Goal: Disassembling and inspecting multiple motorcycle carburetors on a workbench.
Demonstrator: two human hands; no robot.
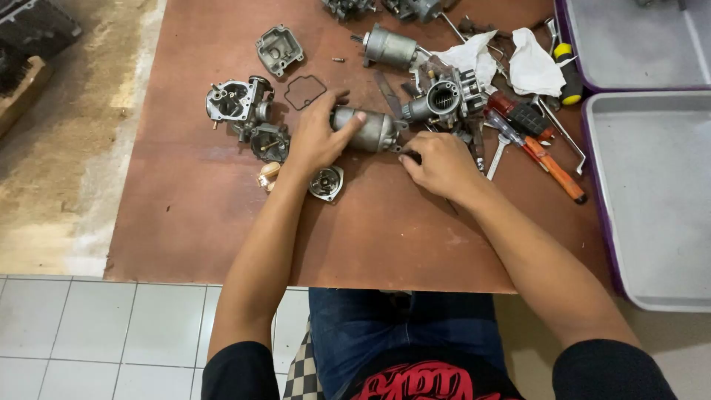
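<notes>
My left hand (317,137) grips a grey cylindrical motor part (374,130) that lies on the brown board (222,222). My right hand (438,163) sits just right of that cylinder, fingers curled around a small dark tool at its end; the tool is mostly hidden. A carburetor body (443,98) with a round opening stands right behind the cylinder. A small round metal cap (326,183) lies under my left wrist.
Left are a carburetor (237,101), a float bowl (279,50) and a thin black gasket (304,91). Another grey cylinder (389,46), white rags (533,67), screwdrivers (552,163) and wrenches lie behind and right. Two grey trays (652,200) stand at right.
</notes>
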